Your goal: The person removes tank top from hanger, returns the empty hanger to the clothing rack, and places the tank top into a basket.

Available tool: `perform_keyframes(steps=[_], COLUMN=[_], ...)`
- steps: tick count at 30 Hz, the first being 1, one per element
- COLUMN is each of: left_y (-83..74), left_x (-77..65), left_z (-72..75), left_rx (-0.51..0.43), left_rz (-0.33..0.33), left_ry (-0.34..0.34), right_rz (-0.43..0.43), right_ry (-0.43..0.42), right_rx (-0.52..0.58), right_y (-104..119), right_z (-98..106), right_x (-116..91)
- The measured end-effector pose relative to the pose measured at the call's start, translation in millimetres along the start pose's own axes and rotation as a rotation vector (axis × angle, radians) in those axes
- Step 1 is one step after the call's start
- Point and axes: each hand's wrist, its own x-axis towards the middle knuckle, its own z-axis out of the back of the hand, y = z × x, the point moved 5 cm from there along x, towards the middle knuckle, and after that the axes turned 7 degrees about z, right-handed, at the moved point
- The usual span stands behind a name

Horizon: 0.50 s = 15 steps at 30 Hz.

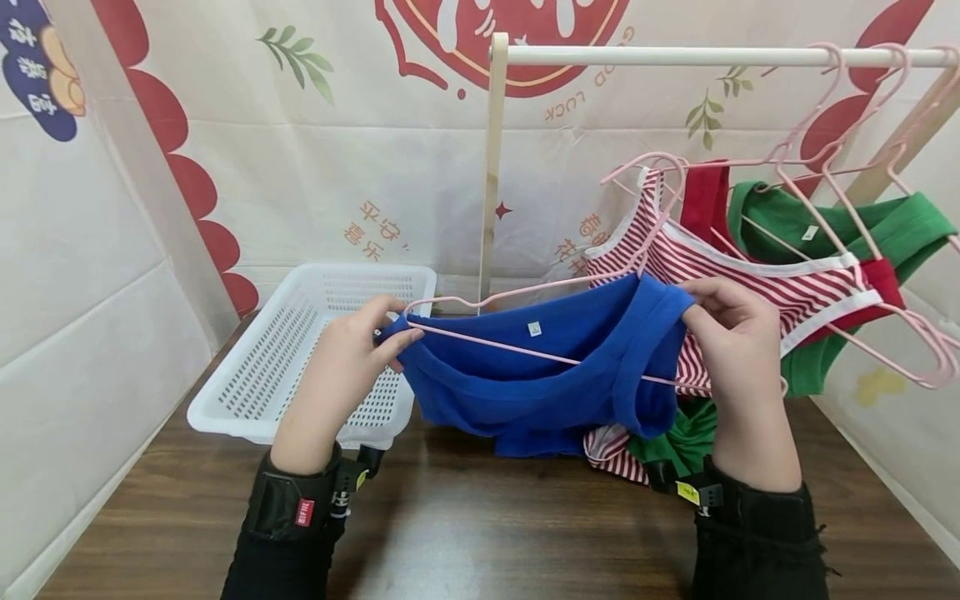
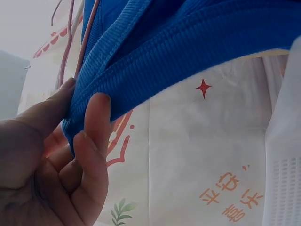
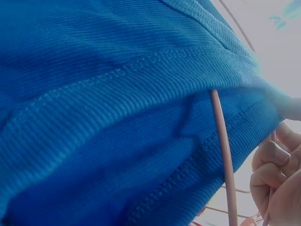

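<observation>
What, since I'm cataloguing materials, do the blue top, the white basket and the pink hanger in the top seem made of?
Blue top: matte ribbed knit, perhaps cotton; fine ridges and stitched seams show up close.
White basket: probably smooth moulded plastic; even rows of slots pierce its floor.
Pink hanger: smooth, thin rod, perhaps plastic-coated metal; no bare core shows to settle it.
</observation>
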Motion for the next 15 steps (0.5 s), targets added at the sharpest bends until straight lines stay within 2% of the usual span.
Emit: perform_keyframes(steps=[6,15], left_y=[2.4,7.5], left_x=[3.5,8.8], left_z=[-2.6,-9.3], left_rx=[0.02,0.016], left_rz=[0.017,0.055], left_ry=[-0.037,0.011], right_rz=[0.012,0.004], right_ry=[0.012,0.012], right_rx=[0.021,0.009], right_y=[-0.8,-1.7], right_z=[-1.5,-2.4], right_x=[0.3,0.6])
